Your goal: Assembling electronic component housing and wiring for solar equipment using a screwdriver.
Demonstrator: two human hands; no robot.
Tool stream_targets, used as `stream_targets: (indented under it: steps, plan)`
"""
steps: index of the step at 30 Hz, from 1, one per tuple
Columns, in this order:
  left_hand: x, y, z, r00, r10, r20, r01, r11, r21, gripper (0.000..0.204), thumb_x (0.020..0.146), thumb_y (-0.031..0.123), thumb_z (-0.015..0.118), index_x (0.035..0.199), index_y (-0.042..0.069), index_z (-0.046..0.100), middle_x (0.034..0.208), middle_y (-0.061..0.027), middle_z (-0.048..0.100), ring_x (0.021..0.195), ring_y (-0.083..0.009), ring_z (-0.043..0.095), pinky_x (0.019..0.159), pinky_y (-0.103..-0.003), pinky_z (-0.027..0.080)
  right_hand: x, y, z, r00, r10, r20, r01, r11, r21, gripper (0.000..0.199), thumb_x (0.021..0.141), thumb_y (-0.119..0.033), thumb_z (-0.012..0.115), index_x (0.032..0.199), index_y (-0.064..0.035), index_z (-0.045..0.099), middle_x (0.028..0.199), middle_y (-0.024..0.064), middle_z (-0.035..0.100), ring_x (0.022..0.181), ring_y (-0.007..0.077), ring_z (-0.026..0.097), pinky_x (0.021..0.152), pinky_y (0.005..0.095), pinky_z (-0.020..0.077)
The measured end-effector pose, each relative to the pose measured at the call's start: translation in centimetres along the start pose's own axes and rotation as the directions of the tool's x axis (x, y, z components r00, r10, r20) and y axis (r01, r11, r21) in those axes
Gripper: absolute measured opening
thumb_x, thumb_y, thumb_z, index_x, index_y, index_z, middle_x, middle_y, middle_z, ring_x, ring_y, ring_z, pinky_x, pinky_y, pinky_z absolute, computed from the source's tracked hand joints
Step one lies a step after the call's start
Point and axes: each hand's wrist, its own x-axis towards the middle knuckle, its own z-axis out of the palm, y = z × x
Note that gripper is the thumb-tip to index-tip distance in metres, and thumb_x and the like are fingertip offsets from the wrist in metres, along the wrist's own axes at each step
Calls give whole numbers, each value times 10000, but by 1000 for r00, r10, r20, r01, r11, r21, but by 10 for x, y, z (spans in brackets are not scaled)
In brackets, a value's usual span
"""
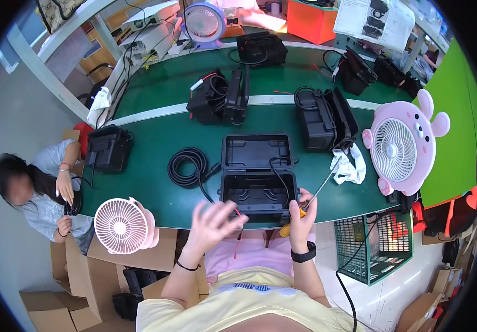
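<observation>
An open black plastic case (258,214) lies in front of me at the table's near edge, its lid (257,150) folded back away from me. A thin black wire runs inside it. My left hand (211,228) is held up at the case's near left corner, fingers spread, with nothing visibly gripped. A thin red wire (236,249) hangs beside its fingertips. My right hand (301,218) is closed round the yellow handle of a screwdriver (322,186), its shaft pointing away to the right. A coiled black cable (187,164) lies left of the case, its lead running toward the case.
More black cases (316,124) with cables stand across the green table (155,188). A white cloth (350,166) lies right of my case. A pink fan (396,149) stands at right, another (121,226) at left. A co-worker (50,188) sits at far left. A green crate (379,249) is below right.
</observation>
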Motion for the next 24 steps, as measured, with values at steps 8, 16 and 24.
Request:
stream_targets:
  steps: [8, 16, 24]
  plan:
    - [20, -2, 8, 970, 213, -118, -215, 977, -9, 223, 827, 275, 714, 1047, 305, 683, 1286, 66, 620, 1067, -91, 518, 817, -325, 391, 2, -4, 0, 1000, 18, -7, -18, 999, -34, 246, 871, -67, 699, 1022, -44, 507, 1166, 80, 576, 891, 113, 489, 830, 257, 426]
    - [72, -8, -11, 751, -656, 66, 473, 466, -748, 402, 998, -42, 439, 1398, -45, 407, 905, -130, 600, 718, -194, 564, 646, -317, 482, 11, 4, -2, 999, 20, 40, -21, 999, 24, 257, 887, -51, 699, 1039, -53, 492, 1186, 73, 570, 815, 75, 458, 763, 229, 424]
    - [87, -1, -15, 925, -289, 245, 336, 925, -179, 272, 783, 108, 655, 1048, 92, 716, 1050, -104, 560, 953, -280, 555, 773, -390, 492, 4, 1, -17, 994, 59, 89, -55, 997, -49, 291, 841, -55, 726, 1023, -44, 498, 1214, 79, 556, 895, 80, 482, 797, 233, 426]
